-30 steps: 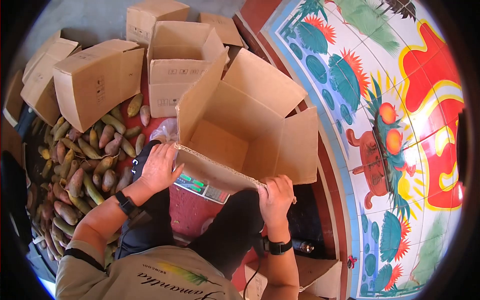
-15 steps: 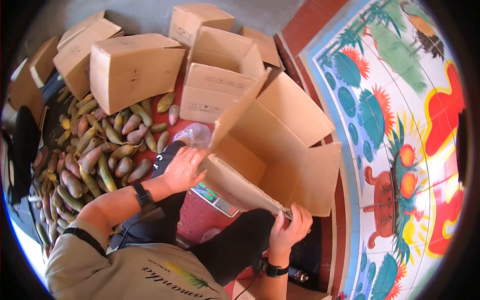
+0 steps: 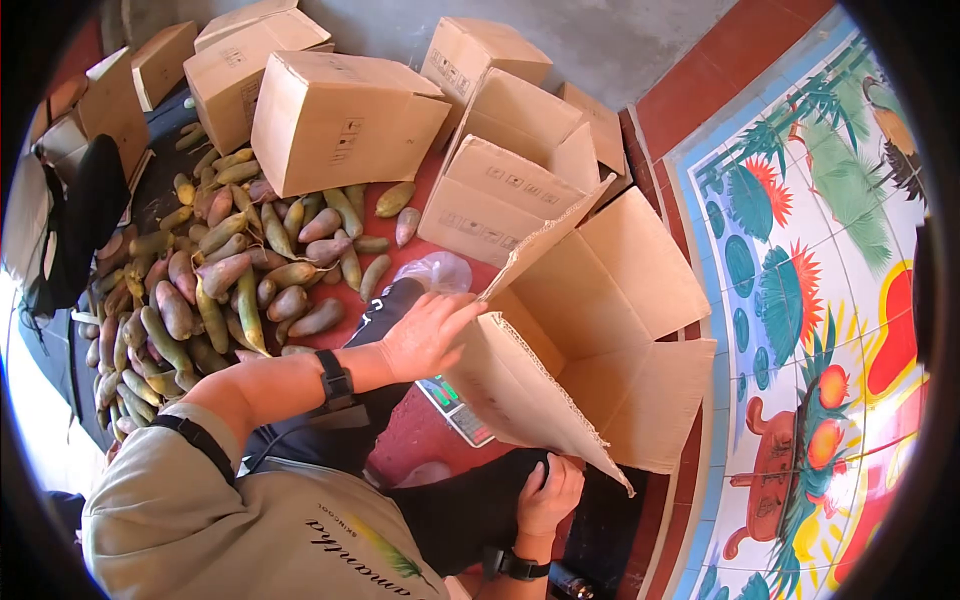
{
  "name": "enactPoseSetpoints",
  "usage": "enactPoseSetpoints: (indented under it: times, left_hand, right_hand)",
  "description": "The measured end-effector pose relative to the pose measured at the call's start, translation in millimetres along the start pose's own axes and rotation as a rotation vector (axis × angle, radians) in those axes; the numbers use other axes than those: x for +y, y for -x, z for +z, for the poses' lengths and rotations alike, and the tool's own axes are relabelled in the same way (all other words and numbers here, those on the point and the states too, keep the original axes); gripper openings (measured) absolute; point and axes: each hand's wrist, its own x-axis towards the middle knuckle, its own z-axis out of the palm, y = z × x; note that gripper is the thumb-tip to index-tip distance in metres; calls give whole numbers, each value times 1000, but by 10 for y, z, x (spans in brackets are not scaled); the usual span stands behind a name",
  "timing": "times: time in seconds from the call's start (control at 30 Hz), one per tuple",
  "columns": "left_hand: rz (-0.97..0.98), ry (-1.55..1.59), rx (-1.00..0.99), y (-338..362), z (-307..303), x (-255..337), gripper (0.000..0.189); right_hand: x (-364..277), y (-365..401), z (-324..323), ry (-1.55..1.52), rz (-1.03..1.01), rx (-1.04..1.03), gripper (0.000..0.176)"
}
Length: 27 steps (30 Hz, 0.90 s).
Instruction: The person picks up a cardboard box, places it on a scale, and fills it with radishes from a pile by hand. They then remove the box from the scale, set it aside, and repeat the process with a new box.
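An open cardboard box (image 3: 640, 400) tilts toward me, its flaps spread and its inside bare. My left hand (image 3: 430, 335) lies at the box's upper left corner, fingers over the flap edge and thumb on the outer side. Below the near flap (image 3: 530, 395) is my right hand (image 3: 550, 492), its fingers curled close to the flap's lower edge beside my black-clad knee; what they hold, if anything, is hidden. Under the box, a scale with a green lit display (image 3: 450, 405) shows in part. A clear plastic bag (image 3: 437, 270) lies just beyond my left hand.
A large heap of long, purplish and green-yellow tubers (image 3: 215, 290) spreads on the left. Several more cardboard boxes (image 3: 345, 125) stand behind it, one open box (image 3: 490, 195) right beside mine. A painted tile wall (image 3: 770, 330) bounds the right side.
My right hand has come off the near flap's rim and moved down below it. That flap now sticks out further toward me. The view has shifted, moving the scene rightward.
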Motion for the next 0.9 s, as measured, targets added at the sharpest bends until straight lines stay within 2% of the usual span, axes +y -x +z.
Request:
enactPoseSetpoints:
  times: [0.27, 0.37, 0.57, 0.9]
  left_hand:
    - [-30, -11, 16, 42, 35, 59, 76]
    - [-1, 30, 97, 43, 29, 69, 81]
    - [25, 36, 199, 113, 45, 4, 79]
    - [-11, 51, 215, 157, 59, 43, 73]
  right_hand:
    - [-1, 121, -63, 15, 28, 28, 19]
    - [98, 186, -3, 41, 82, 34, 17]
    - [190, 231, 97, 51, 86, 31, 17]
    - [242, 211, 199, 47, 60, 12, 15]
